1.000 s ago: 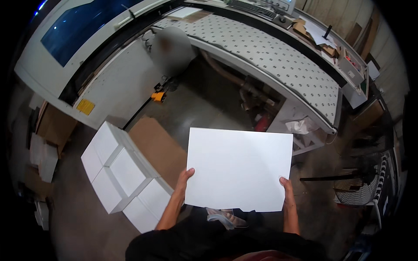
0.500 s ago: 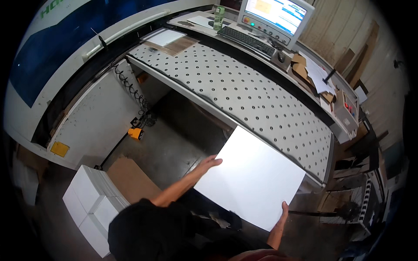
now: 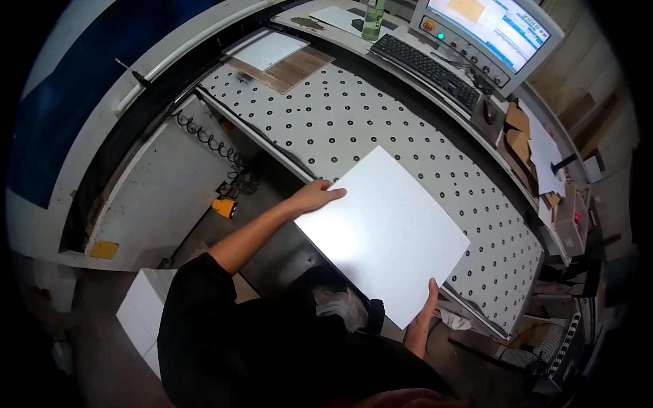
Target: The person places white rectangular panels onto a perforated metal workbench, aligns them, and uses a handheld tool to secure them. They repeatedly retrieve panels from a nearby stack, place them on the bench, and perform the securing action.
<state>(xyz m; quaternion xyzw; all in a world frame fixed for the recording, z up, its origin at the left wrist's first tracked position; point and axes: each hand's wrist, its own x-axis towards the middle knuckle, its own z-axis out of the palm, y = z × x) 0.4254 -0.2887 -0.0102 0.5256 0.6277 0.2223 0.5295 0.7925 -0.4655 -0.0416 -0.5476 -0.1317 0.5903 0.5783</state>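
A flat white rectangular panel (image 3: 384, 234) is held in front of me, its far part over the machine table (image 3: 435, 160) with its rows of dark round studs. My left hand (image 3: 321, 197) grips the panel's left edge, thumb on top and the other fingers hidden beneath. At the panel's right near edge, my right hand (image 3: 426, 307) holds on, its thumb showing along the side and the rest out of sight underneath. Whether the panel touches the table surface I cannot tell.
On the table's far left lie a brown wood-grain board (image 3: 299, 71) and a smaller white panel (image 3: 266, 49). A shelf behind carries a keyboard (image 3: 425, 71), a mouse (image 3: 488, 111), a green bottle (image 3: 373, 20) and a monitor (image 3: 486, 34). White panels (image 3: 141, 313) are stacked lower left; a yellow foot pedal (image 3: 224, 208) is on the floor.
Both hands have carried the white panel forward, from mostly in front of the table's edge to partly over the studded surface. My view has come closer to the table.
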